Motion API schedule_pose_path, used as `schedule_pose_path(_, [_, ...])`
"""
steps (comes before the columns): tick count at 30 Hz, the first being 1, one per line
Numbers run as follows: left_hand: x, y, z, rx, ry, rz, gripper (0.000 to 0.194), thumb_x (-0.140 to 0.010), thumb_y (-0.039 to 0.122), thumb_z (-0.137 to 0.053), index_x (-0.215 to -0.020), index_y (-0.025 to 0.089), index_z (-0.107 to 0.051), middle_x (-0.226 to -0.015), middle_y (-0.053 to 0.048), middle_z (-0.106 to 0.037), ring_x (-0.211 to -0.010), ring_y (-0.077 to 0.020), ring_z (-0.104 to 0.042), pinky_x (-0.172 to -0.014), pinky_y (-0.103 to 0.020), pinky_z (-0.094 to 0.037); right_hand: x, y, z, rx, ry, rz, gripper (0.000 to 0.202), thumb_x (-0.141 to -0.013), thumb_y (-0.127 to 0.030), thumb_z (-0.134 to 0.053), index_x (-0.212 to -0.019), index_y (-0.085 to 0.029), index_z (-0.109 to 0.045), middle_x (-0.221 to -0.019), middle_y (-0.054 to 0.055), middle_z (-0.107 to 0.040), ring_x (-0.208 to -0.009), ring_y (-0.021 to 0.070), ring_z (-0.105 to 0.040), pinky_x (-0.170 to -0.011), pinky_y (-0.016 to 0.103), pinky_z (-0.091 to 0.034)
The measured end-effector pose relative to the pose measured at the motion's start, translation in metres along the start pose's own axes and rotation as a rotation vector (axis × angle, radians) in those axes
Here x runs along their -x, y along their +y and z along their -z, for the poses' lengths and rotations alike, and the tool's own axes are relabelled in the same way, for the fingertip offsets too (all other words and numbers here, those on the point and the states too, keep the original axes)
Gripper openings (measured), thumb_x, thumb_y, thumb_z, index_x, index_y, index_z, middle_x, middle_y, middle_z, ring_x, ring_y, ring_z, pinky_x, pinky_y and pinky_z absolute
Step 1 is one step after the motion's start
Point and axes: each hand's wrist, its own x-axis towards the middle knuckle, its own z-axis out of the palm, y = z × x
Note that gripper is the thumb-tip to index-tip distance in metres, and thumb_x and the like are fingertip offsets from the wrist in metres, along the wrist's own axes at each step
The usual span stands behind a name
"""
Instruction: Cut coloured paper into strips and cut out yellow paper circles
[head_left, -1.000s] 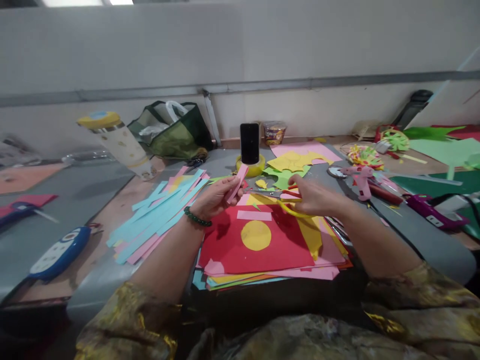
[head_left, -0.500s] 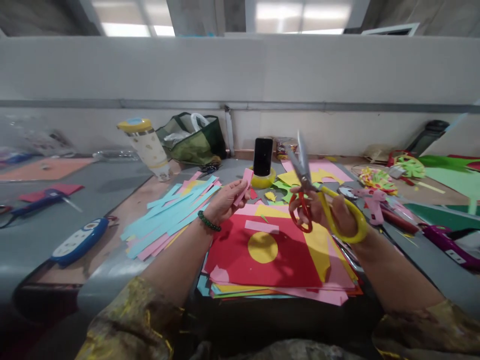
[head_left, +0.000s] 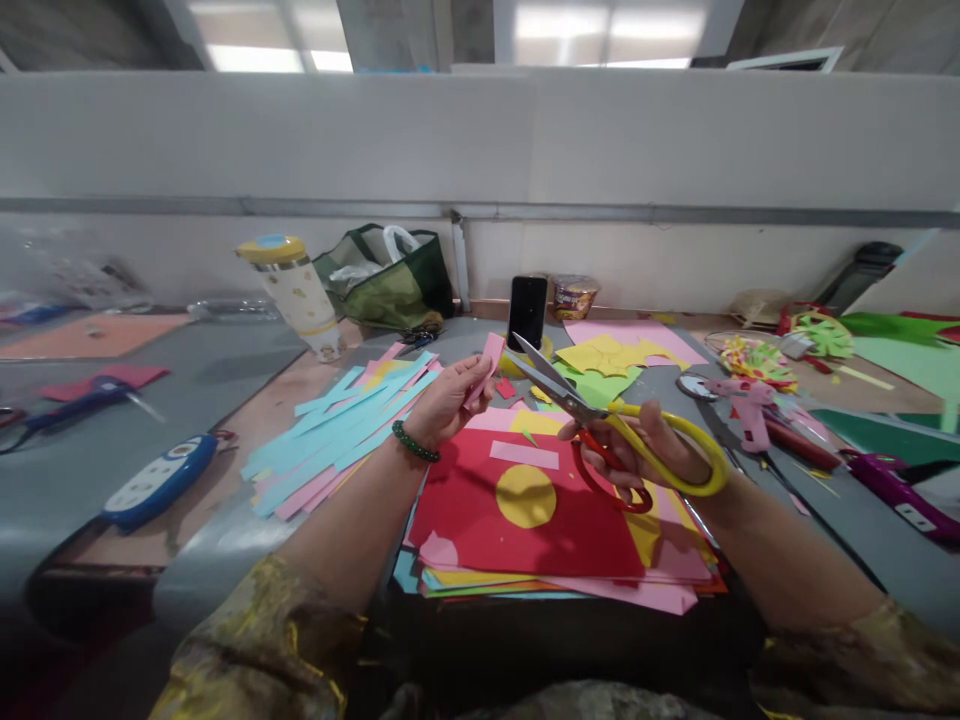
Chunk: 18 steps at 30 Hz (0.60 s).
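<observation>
Between the fingertips of my left hand (head_left: pixel 450 398) is a small pink paper strip (head_left: pixel 492 358), held upright. My right hand (head_left: pixel 637 455) has its fingers through the loops of large scissors (head_left: pixel 574 398), one handle yellow and one red. Their blades point up and left toward the pink strip, apart from it. Below both hands lies a stack of coloured paper with a red sheet (head_left: pixel 465 510) on top. On that sheet rest a yellow paper circle (head_left: pixel 526 497) and a pink paper rectangle (head_left: pixel 524 455).
Left of the stack are blue and pink paper strips (head_left: pixel 345 430), a tumbler (head_left: pixel 300 300) and a blue-and-white power strip (head_left: pixel 161 482). A phone (head_left: pixel 527 312) stands behind the stack. To the right lie a pink glue gun (head_left: pixel 750 405) and a purple device (head_left: pixel 900 492).
The scissors have swung from pointing up to pointing left, with their blades lower and closer to the pink strip. My left hand has barely moved.
</observation>
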Motion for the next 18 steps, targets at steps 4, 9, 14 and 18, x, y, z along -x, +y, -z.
schedule_pose_path(4, [0.0011,-0.0022,-0.0005,-0.031,-0.029,-0.012,0.041,-0.078,0.040,-0.082,-0.064,0.017,-0.051,-0.047,0.005,-0.056,-0.034,-0.0007,-0.032,-0.036,-0.012,-0.025,-0.0016,-0.0010,0.0010,-0.047,0.035,-0.014,0.096,-0.054,-0.104,-0.041,-0.090,-0.019,-0.070,-0.068,0.002,-0.057,-0.041,0.0075,-0.033,-0.033,0.024,-0.035])
schedule_pose_path(9, [0.0044,-0.0057,-0.0045,-0.127,-0.087,-0.039,0.038,-0.082,0.043,-0.079,-0.066,0.016,-0.057,-0.049,0.003,-0.059,-0.036,-0.0017,-0.034,-0.040,-0.014,-0.028,-0.0043,0.0025,-0.0013,-0.156,0.002,0.019,0.091,-0.058,-0.101,-0.045,-0.090,-0.020,-0.070,-0.064,0.000,-0.053,-0.040,0.0074,-0.032,-0.033,0.024,-0.038])
schedule_pose_path(14, [0.0077,-0.0025,-0.0089,-0.140,-0.079,-0.037,0.032,-0.092,0.032,-0.068,-0.066,0.017,-0.059,-0.049,0.002,-0.059,-0.036,-0.0027,-0.033,-0.040,-0.016,-0.026,-0.0062,0.0038,-0.0050,-0.272,-0.057,0.013,0.085,-0.056,-0.097,-0.056,-0.090,-0.020,-0.069,-0.067,-0.003,-0.050,-0.039,0.0050,-0.031,-0.039,0.024,-0.048])
schedule_pose_path(18, [0.0088,0.0009,-0.0065,-0.141,-0.078,-0.027,0.035,-0.099,0.018,-0.054,-0.065,0.015,-0.060,-0.047,0.001,-0.058,-0.036,-0.0028,-0.033,-0.040,-0.016,-0.026,-0.0035,0.0035,-0.0028,-0.296,-0.059,-0.020,0.081,-0.055,-0.095,-0.060,-0.085,-0.020,-0.068,-0.067,-0.003,-0.052,-0.038,0.0044,-0.032,-0.037,0.021,-0.046])
